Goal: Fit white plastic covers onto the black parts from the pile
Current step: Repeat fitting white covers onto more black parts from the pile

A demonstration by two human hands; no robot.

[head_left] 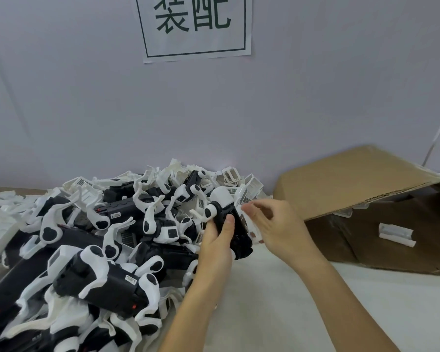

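Just right of the pile [92, 240], left hand [215, 246] grips a black part [233, 231] above the bench [277, 301]. Right hand [277, 224] pinches a white cover [247, 219] against its side. Fitting step, I'd say; next it needs lining up and pressing till it seats.

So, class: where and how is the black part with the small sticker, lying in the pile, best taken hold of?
Judging by its pose, grip the long black part across its bare middle, coming from above: white covers crowd its ends, while the top faces up uncovered.
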